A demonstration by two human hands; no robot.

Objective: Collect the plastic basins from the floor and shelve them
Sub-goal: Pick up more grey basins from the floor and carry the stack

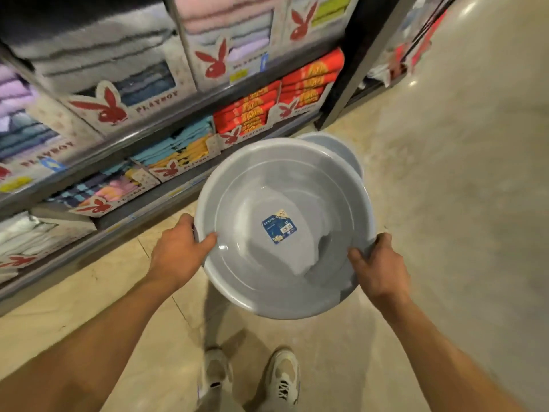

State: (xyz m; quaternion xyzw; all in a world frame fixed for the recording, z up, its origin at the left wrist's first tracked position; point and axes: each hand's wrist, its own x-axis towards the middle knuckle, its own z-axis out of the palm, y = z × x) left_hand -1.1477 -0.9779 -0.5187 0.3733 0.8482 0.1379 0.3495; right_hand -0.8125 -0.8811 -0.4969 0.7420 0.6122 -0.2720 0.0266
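Two-hand grip on the grey basin (279, 221): left hand (178, 248) clamps the near-left rim, thumb inside; right hand (378, 269) pinches the near-right rim. Basin is off the floor (445, 173), held over my shoes (249, 376). Second basin (335, 150) peeks out behind it, looks nested off-centre. Risk: tilt it and that one slides out. Shelves (124, 138) to the left are full of towel boxes.

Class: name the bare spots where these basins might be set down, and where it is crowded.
Bare floor lies right of the grey basins and ahead of the shoes. The shelves on the left are packed with boxed towels; no gap shows there.
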